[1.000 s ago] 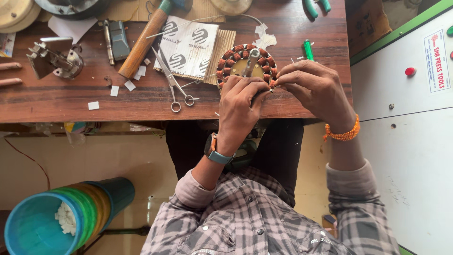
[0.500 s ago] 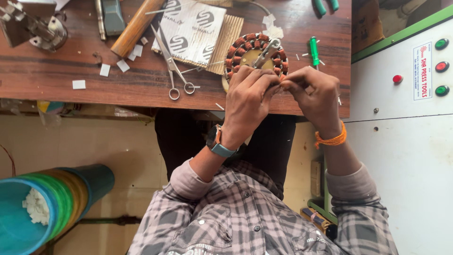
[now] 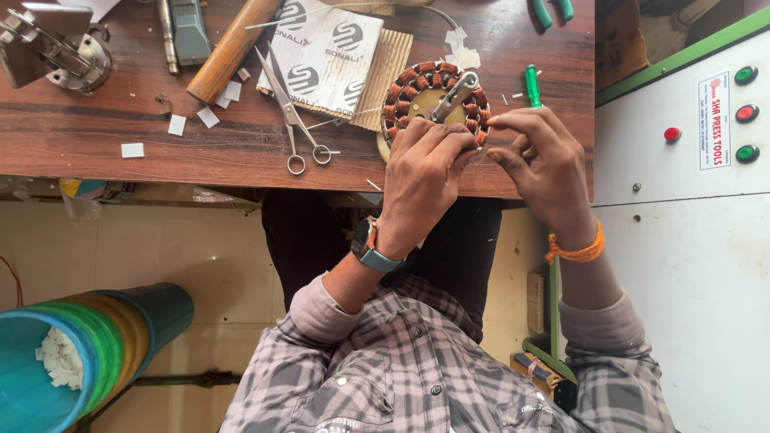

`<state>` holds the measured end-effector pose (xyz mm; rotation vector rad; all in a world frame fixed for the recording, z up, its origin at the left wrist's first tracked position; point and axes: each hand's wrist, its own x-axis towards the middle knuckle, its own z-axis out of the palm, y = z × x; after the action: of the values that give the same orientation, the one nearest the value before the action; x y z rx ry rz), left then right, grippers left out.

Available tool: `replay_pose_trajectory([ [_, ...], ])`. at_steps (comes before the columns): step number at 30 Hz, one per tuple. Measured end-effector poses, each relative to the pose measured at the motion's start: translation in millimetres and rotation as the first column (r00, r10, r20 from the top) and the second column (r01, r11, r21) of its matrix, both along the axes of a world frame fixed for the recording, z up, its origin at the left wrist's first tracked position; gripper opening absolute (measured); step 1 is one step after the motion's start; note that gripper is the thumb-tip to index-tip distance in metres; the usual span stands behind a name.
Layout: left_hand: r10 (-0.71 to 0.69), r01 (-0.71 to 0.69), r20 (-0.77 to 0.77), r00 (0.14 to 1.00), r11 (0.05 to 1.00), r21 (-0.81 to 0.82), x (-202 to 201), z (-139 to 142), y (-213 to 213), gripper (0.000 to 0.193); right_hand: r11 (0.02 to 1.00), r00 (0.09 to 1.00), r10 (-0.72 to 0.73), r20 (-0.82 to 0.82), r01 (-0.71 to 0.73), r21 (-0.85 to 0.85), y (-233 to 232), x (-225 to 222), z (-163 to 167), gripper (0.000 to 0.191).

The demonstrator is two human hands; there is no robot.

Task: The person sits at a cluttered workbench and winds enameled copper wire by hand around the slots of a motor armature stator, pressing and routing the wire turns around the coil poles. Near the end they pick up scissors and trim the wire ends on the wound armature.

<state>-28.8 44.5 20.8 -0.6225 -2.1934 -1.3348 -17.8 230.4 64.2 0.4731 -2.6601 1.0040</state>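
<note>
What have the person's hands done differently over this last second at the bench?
Little changed. The right hand drew slightly off the copper-wound stator, fingers pinched beside its edge. The left hand stayed pressed on the stator's near rim. Scissors and green screwdriver lie untouched; their shift in view is the head camera moving.

Both forearms extend forward over the near edge of the surface. Left hand (image 3: pixel 425 164) rests palm down, fingers curled. Right hand (image 3: pixel 537 156) is raised, thumb and forefinger pinched together.

Thing: round motor stator (image 3: pixel 434 97), ring of copper-brown wound coils
Pose: lying flat
Place: wooden bench's near edge
Centre: metal piece across it
</note>
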Motion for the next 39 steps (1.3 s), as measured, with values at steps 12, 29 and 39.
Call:
replay_pose_trajectory([
  [12, -0.011, 0.011, 0.029, 1.0, 1.0, 0.016, 2.2, 7.7, -2.6, 0.014, 0.961, 0.925, 0.269, -0.268, -0.237, 0.146, 5.2, -18.8, -0.9, 0.016],
  [29, -0.014, 0.014, 0.025, 1.0, 1.0, 0.003, 0.0, 5.0, -2.4, 0.016, 0.972, 0.952, 0.168, -0.255, -0.117, 0.205, 11.7, -7.0, 3.8, 0.02],
  [39, -0.014, 0.014, 0.013, 1.0, 1.0, 0.007, 1.4, 7.2, -3.1, 0.018, 0.861, 0.801, 0.412, -0.434, -0.187, 0.473, 13.3, -17.8, 6.6, 0.018],
])
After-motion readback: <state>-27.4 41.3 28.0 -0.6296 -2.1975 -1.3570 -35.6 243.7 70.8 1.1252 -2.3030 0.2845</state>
